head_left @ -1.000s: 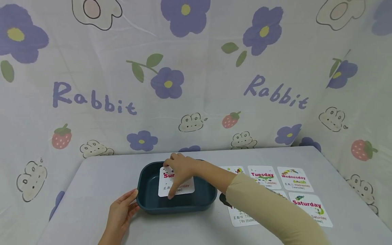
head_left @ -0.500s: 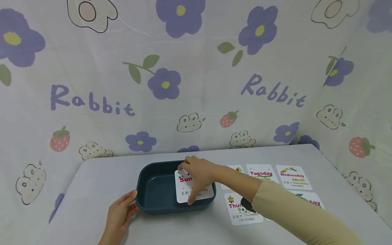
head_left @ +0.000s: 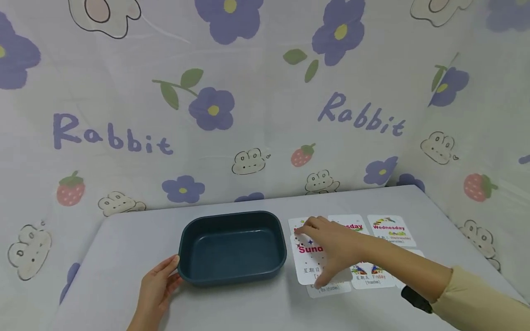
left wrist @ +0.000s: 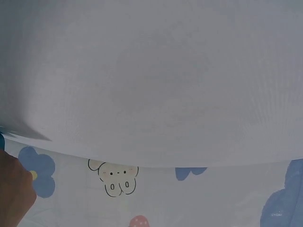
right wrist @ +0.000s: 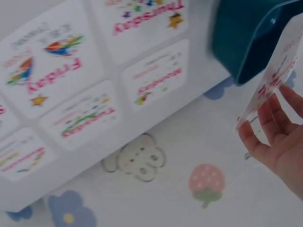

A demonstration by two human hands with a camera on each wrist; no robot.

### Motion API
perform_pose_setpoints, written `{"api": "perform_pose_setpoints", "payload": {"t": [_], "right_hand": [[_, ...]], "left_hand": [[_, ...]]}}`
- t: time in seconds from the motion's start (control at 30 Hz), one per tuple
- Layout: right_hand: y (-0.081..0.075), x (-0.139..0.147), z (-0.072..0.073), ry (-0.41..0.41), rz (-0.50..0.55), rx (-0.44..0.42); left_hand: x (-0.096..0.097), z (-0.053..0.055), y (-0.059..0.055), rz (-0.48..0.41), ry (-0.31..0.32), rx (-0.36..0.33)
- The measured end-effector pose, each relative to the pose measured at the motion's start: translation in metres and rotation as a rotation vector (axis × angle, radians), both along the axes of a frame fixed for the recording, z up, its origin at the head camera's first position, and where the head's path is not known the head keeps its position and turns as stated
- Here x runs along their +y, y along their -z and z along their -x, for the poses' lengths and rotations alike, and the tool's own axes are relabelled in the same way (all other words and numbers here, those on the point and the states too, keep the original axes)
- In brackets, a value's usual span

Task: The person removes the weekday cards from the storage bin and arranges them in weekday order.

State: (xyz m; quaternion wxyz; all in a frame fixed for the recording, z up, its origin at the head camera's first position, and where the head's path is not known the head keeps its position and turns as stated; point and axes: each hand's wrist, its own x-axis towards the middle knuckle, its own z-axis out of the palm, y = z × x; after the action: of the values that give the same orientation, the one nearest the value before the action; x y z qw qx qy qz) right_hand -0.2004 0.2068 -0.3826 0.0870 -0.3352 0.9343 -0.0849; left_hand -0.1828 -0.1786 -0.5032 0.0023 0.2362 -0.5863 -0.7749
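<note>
My right hand (head_left: pixel 337 246) grips a white flashcard, the Sunday card (head_left: pixel 305 264), by its edges between thumb and fingers. It hovers over the Monday card (right wrist: pixel 163 73) and the Thursday card (right wrist: pixel 151 26), partly covering both in the head view. My left hand (head_left: pixel 157 285) holds the left end of a dark blue plastic box (head_left: pixel 233 279), thumb at the rim. No card shows inside the box. In the left wrist view just a bit of that hand (left wrist: pixel 16 189) appears at the lower left.
Right of the box, other weekday cards lie in two rows: Tuesday (right wrist: pixel 85 116), Wednesday (head_left: pixel 391 230) and Friday (head_left: pixel 374 277) among them. A white cloth covers the table (head_left: pixel 232 310). Behind it hangs a fabric backdrop (head_left: pixel 265 115) printed with flowers and rabbits.
My right hand has carried the Sunday card rightward, from over the box to above the laid-out cards. The left hand stays at the box. The head view has shifted slightly.
</note>
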Motion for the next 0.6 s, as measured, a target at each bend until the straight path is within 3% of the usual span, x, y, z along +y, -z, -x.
{"api": "perform_pose_setpoints", "payload": {"t": [0.23, 0.6], "right_hand": [[0.017, 0.029, -0.021, 0.054, 0.022, -0.008], [0.064, 0.038, -0.061, 0.059, 0.068, -0.163]], "left_hand": [[-0.001, -0.001, 0.001, -0.002, -0.001, -0.011], [0.002, -0.001, -0.002, -0.008, -0.01, -0.012]]}}
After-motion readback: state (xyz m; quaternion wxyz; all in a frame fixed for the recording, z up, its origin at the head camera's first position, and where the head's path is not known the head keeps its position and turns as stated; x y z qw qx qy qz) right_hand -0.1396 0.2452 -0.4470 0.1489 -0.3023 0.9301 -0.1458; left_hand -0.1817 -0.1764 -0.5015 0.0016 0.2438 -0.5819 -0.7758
